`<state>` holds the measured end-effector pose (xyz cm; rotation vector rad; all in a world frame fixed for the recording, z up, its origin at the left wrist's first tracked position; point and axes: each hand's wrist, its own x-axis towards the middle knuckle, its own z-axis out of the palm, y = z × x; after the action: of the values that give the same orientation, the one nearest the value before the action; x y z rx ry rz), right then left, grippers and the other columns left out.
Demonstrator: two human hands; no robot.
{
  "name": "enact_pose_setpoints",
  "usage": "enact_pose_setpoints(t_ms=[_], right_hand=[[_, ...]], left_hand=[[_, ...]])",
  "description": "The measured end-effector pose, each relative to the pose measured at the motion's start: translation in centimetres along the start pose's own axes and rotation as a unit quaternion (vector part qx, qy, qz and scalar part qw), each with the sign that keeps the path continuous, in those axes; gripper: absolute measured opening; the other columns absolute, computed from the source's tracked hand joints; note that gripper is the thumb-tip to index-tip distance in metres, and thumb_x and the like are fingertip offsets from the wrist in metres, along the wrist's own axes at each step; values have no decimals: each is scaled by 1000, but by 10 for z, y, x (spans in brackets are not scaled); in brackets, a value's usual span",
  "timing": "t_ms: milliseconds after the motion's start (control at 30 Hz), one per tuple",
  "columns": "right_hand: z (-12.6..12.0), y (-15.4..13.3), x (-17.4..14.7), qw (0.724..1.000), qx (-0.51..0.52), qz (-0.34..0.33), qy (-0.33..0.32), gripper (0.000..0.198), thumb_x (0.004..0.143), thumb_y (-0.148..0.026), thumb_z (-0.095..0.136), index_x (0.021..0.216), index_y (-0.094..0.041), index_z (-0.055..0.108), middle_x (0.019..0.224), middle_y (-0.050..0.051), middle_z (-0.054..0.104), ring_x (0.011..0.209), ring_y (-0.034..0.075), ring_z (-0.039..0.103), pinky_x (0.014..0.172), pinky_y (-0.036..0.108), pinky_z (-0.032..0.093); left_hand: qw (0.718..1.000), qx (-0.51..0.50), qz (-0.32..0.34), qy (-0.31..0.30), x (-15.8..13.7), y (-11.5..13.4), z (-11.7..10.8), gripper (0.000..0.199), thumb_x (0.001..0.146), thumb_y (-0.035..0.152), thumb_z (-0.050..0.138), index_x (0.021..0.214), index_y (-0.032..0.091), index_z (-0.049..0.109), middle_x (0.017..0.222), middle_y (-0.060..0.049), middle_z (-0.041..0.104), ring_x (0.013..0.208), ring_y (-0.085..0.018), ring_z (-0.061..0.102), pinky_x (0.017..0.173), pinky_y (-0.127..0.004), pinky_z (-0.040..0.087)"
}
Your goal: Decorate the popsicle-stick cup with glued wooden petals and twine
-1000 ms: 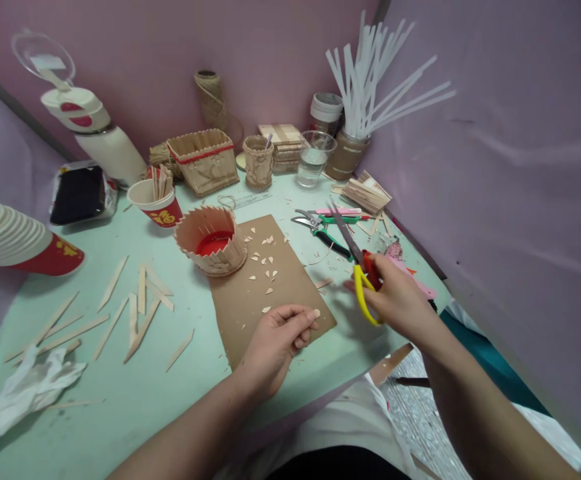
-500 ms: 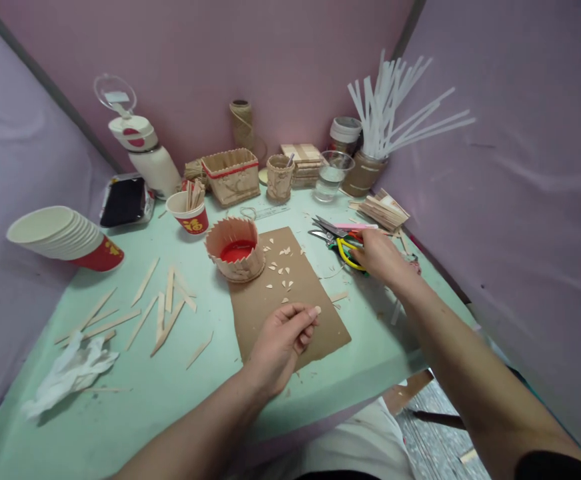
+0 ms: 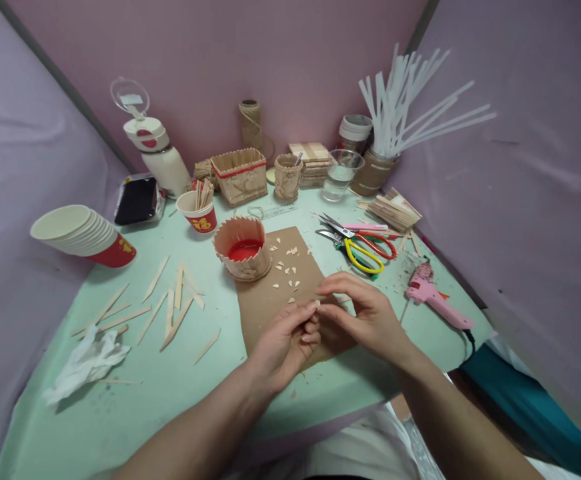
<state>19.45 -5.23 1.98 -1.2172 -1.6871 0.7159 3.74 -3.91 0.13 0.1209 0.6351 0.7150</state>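
Chip of pale wood sits pinched in the left hand over the brown board — the right hand close by, thumb and forefinger parted — while teardrop pieces lie beside the jagged-rimmed cup, scissors farther right on the desk

Cardboard on table; wood chips on it, tub at its far L edge, L hand + R hand over its near R side. Scissors behind R (atop pruners), glue gun R. Sticks L, stacked cups beyond.
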Motion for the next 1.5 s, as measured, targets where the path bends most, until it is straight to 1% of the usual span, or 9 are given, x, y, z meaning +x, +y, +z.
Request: enact_pose_setpoints(t_ms=[167,300,400,567,733,933,1100,1300,1500], right_hand=[[1,0,-3,997,63,45,-3,7,87,-27,65,87,-22,71,87,4,68,85,17,63,79,31,50],[-1,5,-7,978,130,160,24,14,83,-35,68,82,-21,69,82,2,67,78,15,62,74,28,49],[-3,4,-12,956,163,243,13,18,81,-38,68,84,-21,69,80,0,68,75,14,61,71,26,48],[-2,-5,-21,945,153,291,-8,18,81,-37,67,85,-20,71,81,1,69,76,15,60,70,26,46],[-2,-7,-25,936,175,305,11,18,75,-37,72,82,-20,72,80,0,70,77,15,60,72,26,45],[-1,0,-27,884,300,358,-3,27,64,-40,81,69,-17,68,60,-3,58,56,9,47,55,23,34],[2,-1,-31,884,319,341,-18,30,67,-44,80,71,-17,68,62,-3,59,60,9,47,60,23,36],[-2,-10,-31,940,212,266,-22,23,83,-42,67,80,-19,65,75,-1,60,70,13,53,64,25,39],[-11,-13,-28,990,40,133,-38,13,90,-26,60,86,-21,71,84,2,56,80,14,57,73,27,44]], left_hand=[[998,61,16,0,1,0,1,26,63,23,86,74,10,66,65,2,55,55,-2,46,47,-11,33],[974,202,92,44,0,0,0,25,69,30,81,79,12,67,65,2,59,55,-4,48,52,-15,37],[913,346,205,63,-4,0,0,15,75,26,74,84,16,69,72,0,65,65,-9,57,62,-20,45],[759,542,360,21,-8,2,0,7,82,17,66,83,20,73,83,-1,70,81,-13,62,77,-24,47],[719,564,404,-32,-7,2,-3,13,83,14,65,88,21,75,81,-2,69,77,-12,62,72,-22,47],[778,525,342,-53,-8,4,1,14,79,14,68,82,23,79,79,-2,66,76,-13,61,71,-22,47],[841,463,276,-43,-8,4,1,7,74,16,72,76,21,77,77,-1,65,74,-12,60,70,-21,47],[936,324,136,-6,-6,0,1,19,67,19,80,82,17,69,73,2,66,67,-8,59,63,-19,46],[967,252,35,-17,-6,3,2,33,64,21,84,89,14,63,77,-1,68,68,-8,62,65,-19,49]])
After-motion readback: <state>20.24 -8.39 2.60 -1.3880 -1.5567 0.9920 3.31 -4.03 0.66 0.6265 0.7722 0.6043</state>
